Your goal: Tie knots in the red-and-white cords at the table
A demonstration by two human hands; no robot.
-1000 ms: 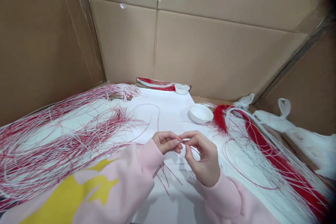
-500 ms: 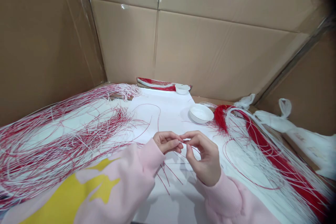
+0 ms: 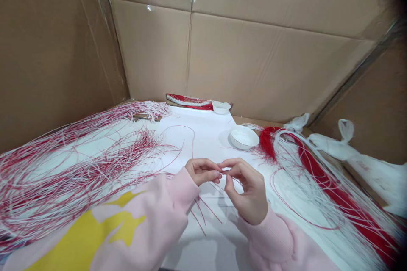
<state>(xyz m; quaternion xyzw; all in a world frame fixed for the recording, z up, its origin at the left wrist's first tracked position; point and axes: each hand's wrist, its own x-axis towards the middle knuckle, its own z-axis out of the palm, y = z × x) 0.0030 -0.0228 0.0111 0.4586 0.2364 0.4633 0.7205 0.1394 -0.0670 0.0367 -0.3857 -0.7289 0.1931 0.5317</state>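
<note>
My left hand (image 3: 201,171) and my right hand (image 3: 246,188) meet fingertip to fingertip over a white sheet (image 3: 203,135), both in pink sleeves. Each pinches a thin red string (image 3: 203,211) whose loose ends trail down onto the sheet below the hands. What sits between the fingertips is too small to make out. A large loose pile of red-and-white strings (image 3: 70,169) lies to the left of my left arm. A tied bundle of red and white strings (image 3: 318,178) stretches along the right.
A shallow white dish (image 3: 243,137) stands beyond my hands, with a smaller white dish (image 3: 220,107) further back beside a red packet. White plastic bags (image 3: 356,152) lie at the far right. Cardboard walls (image 3: 254,59) enclose the work surface on three sides.
</note>
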